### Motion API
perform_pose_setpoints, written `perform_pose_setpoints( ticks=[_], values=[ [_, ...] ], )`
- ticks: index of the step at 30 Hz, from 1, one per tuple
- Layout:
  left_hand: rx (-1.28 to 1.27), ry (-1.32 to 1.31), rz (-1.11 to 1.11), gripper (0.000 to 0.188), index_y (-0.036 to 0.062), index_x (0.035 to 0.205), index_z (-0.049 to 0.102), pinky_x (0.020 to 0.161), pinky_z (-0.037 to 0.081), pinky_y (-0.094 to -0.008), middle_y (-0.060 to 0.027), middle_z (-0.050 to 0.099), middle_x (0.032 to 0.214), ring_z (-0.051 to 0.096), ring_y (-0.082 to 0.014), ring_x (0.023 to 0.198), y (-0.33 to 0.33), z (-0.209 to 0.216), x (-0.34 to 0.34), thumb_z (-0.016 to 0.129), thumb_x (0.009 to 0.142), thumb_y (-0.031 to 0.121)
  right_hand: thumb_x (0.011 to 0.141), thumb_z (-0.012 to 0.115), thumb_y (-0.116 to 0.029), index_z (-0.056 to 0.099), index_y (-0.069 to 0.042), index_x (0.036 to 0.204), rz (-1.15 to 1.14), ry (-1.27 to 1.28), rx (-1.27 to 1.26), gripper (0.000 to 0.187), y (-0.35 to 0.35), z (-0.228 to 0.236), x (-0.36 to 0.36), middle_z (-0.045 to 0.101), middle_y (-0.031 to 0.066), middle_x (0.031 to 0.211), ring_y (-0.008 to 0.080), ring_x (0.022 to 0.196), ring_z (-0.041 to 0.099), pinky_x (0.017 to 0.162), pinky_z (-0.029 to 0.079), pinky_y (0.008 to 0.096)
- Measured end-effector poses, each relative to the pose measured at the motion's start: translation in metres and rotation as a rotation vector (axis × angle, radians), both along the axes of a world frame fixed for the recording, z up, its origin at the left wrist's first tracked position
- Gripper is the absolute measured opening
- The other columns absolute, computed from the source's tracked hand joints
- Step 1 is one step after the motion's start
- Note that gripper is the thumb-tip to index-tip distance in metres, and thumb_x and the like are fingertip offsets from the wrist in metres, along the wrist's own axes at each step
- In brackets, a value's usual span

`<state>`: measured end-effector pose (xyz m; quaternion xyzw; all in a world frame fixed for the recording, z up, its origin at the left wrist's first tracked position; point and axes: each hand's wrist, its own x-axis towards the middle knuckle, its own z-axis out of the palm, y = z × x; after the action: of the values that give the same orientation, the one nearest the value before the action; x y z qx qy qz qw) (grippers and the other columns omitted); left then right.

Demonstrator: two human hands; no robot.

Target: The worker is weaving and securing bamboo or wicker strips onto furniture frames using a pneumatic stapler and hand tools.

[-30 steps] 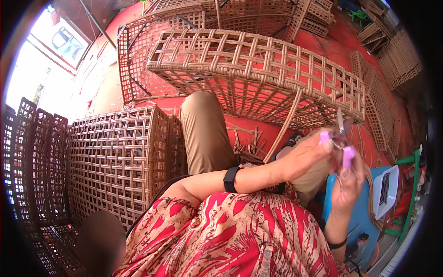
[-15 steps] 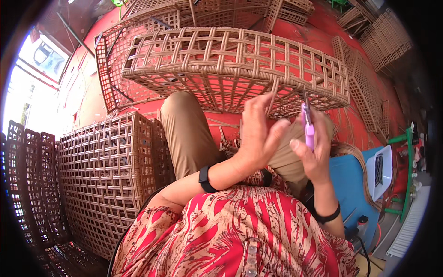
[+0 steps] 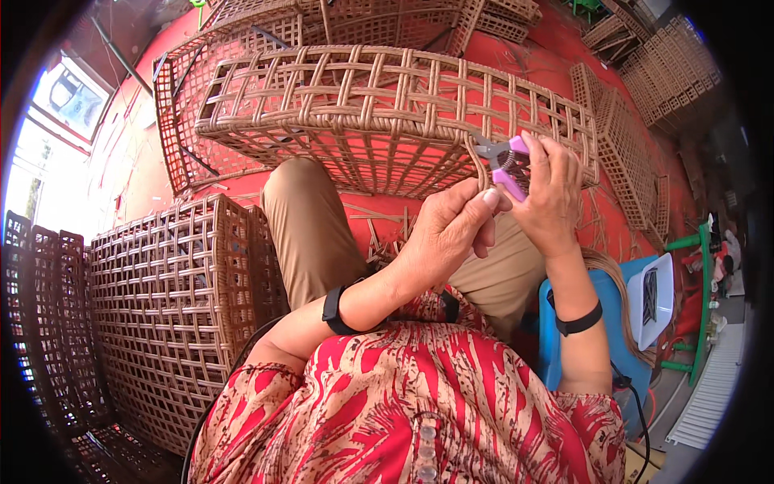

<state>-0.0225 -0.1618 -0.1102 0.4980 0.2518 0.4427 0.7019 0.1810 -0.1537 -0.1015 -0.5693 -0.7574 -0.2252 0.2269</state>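
A brown woven rattan panel (image 3: 379, 121) lies across in front of me, above my knees. My left hand (image 3: 455, 222) pinches a loose rattan strand (image 3: 482, 171) that hangs from the panel's near edge. In my right hand (image 3: 548, 202) are purple-handled pruning shears (image 3: 509, 168), with a spring between the handles. Their metal blades point left and reach the strand close under the woven edge. Whether the blades touch the strand, I cannot tell.
Stacked woven panels (image 3: 161, 282) stand at my left. Farther off lie more rattan frames (image 3: 234, 97) on the red floor (image 3: 133, 177). To my right, a blue stool (image 3: 601, 323) bears a white tray (image 3: 651, 300) and a bundle of rattan strands.
My left hand has taken hold of the hanging strand. The shears in my right hand have turned and moved left, up to the strand at the panel's edge.
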Motion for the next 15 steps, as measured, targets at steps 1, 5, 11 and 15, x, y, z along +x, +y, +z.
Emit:
perform_pose_setpoints(
  ticks=[1, 5, 11, 15],
  values=[
    [-0.001, -0.002, -0.001, 0.031, 0.0018, 0.11, 0.069, 0.057, 0.045, -0.0217, 0.0019, 0.057, 0.068, 0.053, -0.004, 0.06, 0.0003, 0.0017, 0.0005, 0.05, 0.111, 0.026, 0.067, 0.089, -0.02, 0.053, -0.008, 0.143, 0.014, 0.005, 0.003, 0.085, 0.0019, -0.0005, -0.0028, 0.052, 0.0124, 0.125, 0.0324, 0.119, 0.052, 0.106, 0.04, 0.049],
    [0.013, 0.016, -0.003, 0.031, 0.0015, 0.11, 0.069, 0.056, 0.044, -0.0213, 0.0022, 0.057, 0.067, 0.052, -0.0038, 0.059, -0.0008, 0.003, -0.0009, 0.05, 0.111, 0.026, 0.068, 0.089, -0.024, 0.052, -0.006, 0.143, 0.021, -0.009, 0.032, 0.085, 0.0064, -0.0011, -0.0091, 0.054, 0.0127, 0.123, 0.0319, 0.114, 0.053, 0.102, 0.042, 0.0492],
    [-0.004, 0.064, -0.019, 0.032, 0.0013, 0.11, 0.069, 0.054, 0.044, -0.0211, 0.0016, 0.056, 0.066, 0.051, -0.0041, 0.057, -0.0007, -0.0007, -0.0056, 0.049, 0.111, 0.026, 0.068, 0.089, -0.025, 0.054, 0.0, 0.138, -0.014, -0.074, -0.01, 0.082, -0.0009, -0.0017, -0.0123, 0.057, 0.0131, 0.114, 0.032, 0.104, 0.056, 0.093, 0.045, 0.0474],
    [0.02, 0.072, -0.065, 0.032, 0.001, 0.11, 0.069, 0.054, 0.045, -0.0217, 0.001, 0.055, 0.065, 0.051, -0.005, 0.056, -0.0008, -0.0028, -0.0068, 0.049, 0.111, 0.025, 0.069, 0.088, -0.023, 0.055, -0.001, 0.136, 0.001, -0.103, -0.055, 0.078, -0.0004, 0.0002, -0.0077, 0.057, 0.0131, 0.107, 0.0319, 0.1, 0.06, 0.089, 0.05, 0.0451]
  ],
)
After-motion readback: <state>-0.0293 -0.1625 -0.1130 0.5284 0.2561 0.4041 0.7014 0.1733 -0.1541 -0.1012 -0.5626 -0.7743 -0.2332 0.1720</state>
